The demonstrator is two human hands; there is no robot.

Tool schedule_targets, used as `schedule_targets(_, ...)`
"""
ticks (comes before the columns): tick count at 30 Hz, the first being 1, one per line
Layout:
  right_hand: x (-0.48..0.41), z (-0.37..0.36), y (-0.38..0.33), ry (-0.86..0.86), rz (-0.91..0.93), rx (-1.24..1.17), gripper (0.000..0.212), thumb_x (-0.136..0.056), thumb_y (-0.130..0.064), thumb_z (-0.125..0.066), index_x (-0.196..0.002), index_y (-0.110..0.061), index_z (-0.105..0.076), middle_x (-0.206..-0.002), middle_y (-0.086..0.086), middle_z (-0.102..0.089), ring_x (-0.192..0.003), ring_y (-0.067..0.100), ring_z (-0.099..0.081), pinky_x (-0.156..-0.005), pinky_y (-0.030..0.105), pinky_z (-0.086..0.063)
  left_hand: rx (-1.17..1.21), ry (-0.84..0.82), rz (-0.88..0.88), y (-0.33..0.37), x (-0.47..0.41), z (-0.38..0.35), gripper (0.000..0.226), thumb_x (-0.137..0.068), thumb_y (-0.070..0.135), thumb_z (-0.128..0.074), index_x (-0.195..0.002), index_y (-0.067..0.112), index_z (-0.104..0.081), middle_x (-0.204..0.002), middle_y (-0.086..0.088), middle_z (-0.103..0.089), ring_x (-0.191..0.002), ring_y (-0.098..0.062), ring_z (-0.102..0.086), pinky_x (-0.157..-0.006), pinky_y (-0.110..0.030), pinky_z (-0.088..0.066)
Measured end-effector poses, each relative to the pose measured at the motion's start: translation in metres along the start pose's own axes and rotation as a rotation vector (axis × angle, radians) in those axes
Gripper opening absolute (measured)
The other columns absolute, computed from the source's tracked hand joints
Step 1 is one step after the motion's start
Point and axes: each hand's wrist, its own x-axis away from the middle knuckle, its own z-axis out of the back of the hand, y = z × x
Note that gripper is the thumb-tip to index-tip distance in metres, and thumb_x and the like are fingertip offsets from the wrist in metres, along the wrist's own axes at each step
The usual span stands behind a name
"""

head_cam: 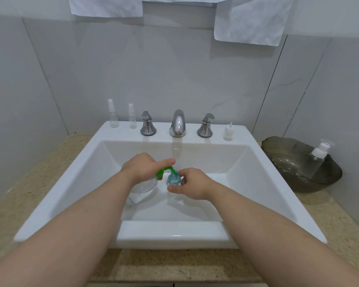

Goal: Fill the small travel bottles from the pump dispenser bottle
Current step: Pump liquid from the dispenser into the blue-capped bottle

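- As seen from head cam, 2 hands meet inside 1 white sink (174, 235).
- L hand (142, 166): fingers curled round 1 clear pump dispenser bottle (145, 187); index finger lies on green pump head (164, 171), nozzle tip at small btl's mouth.
- R hand (192, 184): thumb & fingers pinch 1 small travel bottle (173, 179), upright, bluish liquid inside, just beside dispenser.
- Rear rim: taller spray bottle (113, 118), shorter spray bottle (132, 119), 1 loose white cap (228, 134).
- 1 faucet (177, 123), 2 handles.
- Counter, R side: 1 dark bowl (288, 154) w/ 1 white-pump bottle (319, 160) in it.
- 2 white towels above.
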Motion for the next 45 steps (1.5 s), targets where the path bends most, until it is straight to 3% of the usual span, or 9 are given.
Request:
schedule_targets(6, 0.0002, 0.0003, -0.0008, 0.001, -0.015, 0.023, 0.031, -0.090, -0.046, -0.075, -0.098, -0.017, -0.067, -0.074, -0.006, -0.055, -0.068, 0.013, -0.053, -0.064, 0.027, -0.043, -0.010, -0.013, -0.006, 0.0013, 0.0001, -0.0007, 0.073, -0.074, 0.086, -0.061, -0.059, 0.017, -0.078, -0.059, 0.001, -0.059, -0.063, -0.020, -0.056, -0.069, -0.035, -0.044)
schedule_targets(12, 0.0020, 0.0016, -0.0006, -0.005, -0.024, 0.027, 0.037, -0.088, -0.047, -0.076, -0.106, -0.016, -0.069, -0.082, -0.005, -0.059, -0.073, 0.012, -0.056, -0.067, 0.027, -0.045, -0.053, -0.018, -0.019, 0.0041, 0.0031, -0.0002, 0.082, -0.075, 0.093, -0.051, -0.059, 0.018, -0.078, -0.052, 0.004, -0.053, -0.061, -0.019, -0.056, -0.066, -0.033, -0.043)
schedule_targets(17, 0.0028, 0.0015, 0.0002, -0.007, -0.028, 0.004, 0.038, -0.087, -0.047, -0.078, -0.109, -0.017, -0.070, -0.082, -0.006, -0.059, -0.075, 0.012, -0.057, -0.069, 0.028, -0.046, -0.031, -0.011, -0.014, 0.0030, 0.0014, -0.0006, 0.076, -0.076, 0.088, -0.057, -0.057, 0.017, -0.077, -0.051, 0.004, -0.052, -0.058, -0.020, -0.054, -0.066, -0.033, -0.042)
schedule_targets(26, 0.0033, 0.0018, -0.0011, 0.001, 0.002, -0.012, 0.026, -0.087, -0.046, -0.078, -0.090, -0.026, -0.062, -0.076, -0.009, -0.053, -0.067, 0.007, -0.051, -0.060, 0.022, -0.038, -0.019, 0.004, 0.000, 0.0052, 0.0010, -0.0015, 0.066, -0.070, 0.078, -0.056, -0.054, 0.017, -0.076, -0.050, 0.005, -0.057, -0.061, -0.021, -0.056, -0.063, -0.033, -0.041)
schedule_targets(30, 0.0031, 0.0019, -0.0004, 0.001, 0.010, -0.013, 0.025, -0.086, -0.045, -0.079, -0.094, -0.027, -0.063, -0.078, -0.010, -0.054, -0.069, 0.006, -0.052, -0.061, 0.022, -0.039, 0.012, -0.013, -0.005, 0.0067, 0.0019, -0.0003, 0.064, -0.066, 0.076, -0.055, -0.053, 0.016, -0.075, -0.046, 0.007, -0.056, -0.060, -0.021, -0.055, -0.067, -0.035, -0.044)
schedule_targets(35, 0.0023, 0.0007, -0.0008, 0.004, 0.008, -0.021, 0.030, -0.086, -0.045, -0.079, -0.105, -0.024, -0.067, -0.079, -0.012, -0.054, -0.069, 0.005, -0.053, -0.061, 0.021, -0.040, 0.046, -0.018, 0.004, 0.0057, 0.0011, -0.0002, 0.058, -0.078, 0.066, -0.061, -0.048, 0.017, -0.071, -0.046, 0.008, -0.059, -0.056, -0.019, -0.051, -0.067, -0.034, -0.044)
schedule_targets(45, 0.0042, 0.0011, -0.0022, -0.017, 0.000, 0.000, 0.032, -0.087, -0.045, -0.078, -0.107, -0.023, -0.067, -0.080, -0.011, -0.056, -0.072, 0.007, -0.054, -0.065, 0.023, -0.043, 0.084, -0.044, 0.014, 0.0038, 0.0003, 0.0020, 0.059, -0.063, 0.066, -0.054, -0.059, 0.012, -0.077, -0.067, 0.000, -0.076, -0.063, -0.021, -0.056, -0.084, -0.044, -0.056)
